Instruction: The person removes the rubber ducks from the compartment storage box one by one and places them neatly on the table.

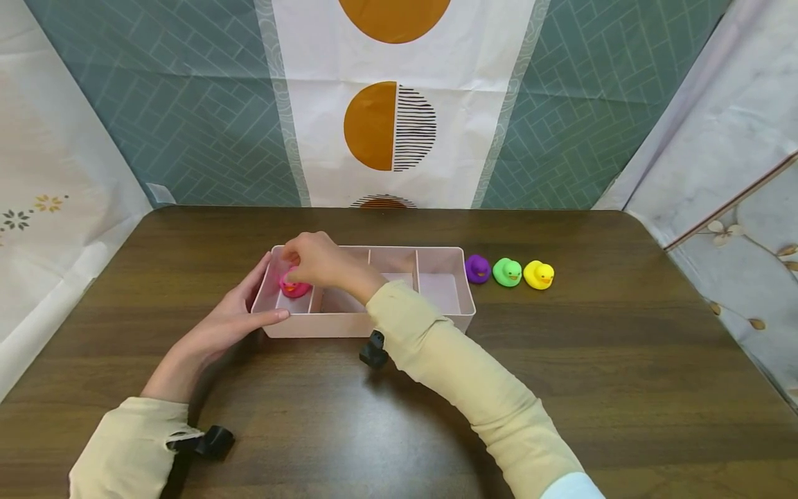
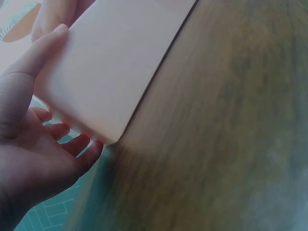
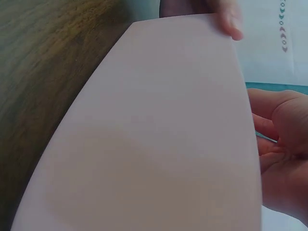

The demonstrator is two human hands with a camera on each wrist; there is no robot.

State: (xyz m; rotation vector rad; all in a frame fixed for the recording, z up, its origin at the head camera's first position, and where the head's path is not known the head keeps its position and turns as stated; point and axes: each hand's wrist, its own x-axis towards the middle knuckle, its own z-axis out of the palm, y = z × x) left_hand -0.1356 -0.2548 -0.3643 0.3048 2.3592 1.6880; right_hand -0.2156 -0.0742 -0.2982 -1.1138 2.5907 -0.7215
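A pale pink divided box stands on the table, its compartments side by side. My left hand grips its left end, thumb at the front rim and fingers along the end wall; the left wrist view shows this hand around the box corner. Over the leftmost compartment, my right hand pinches a pink rubber duck. In the right wrist view the box's front wall hides the duck and the fingertips of the right hand.
Just right of the box, a purple duck, a green duck and a yellow duck stand in a row on the brown wooden table. Patterned cloths hang behind and at both sides.
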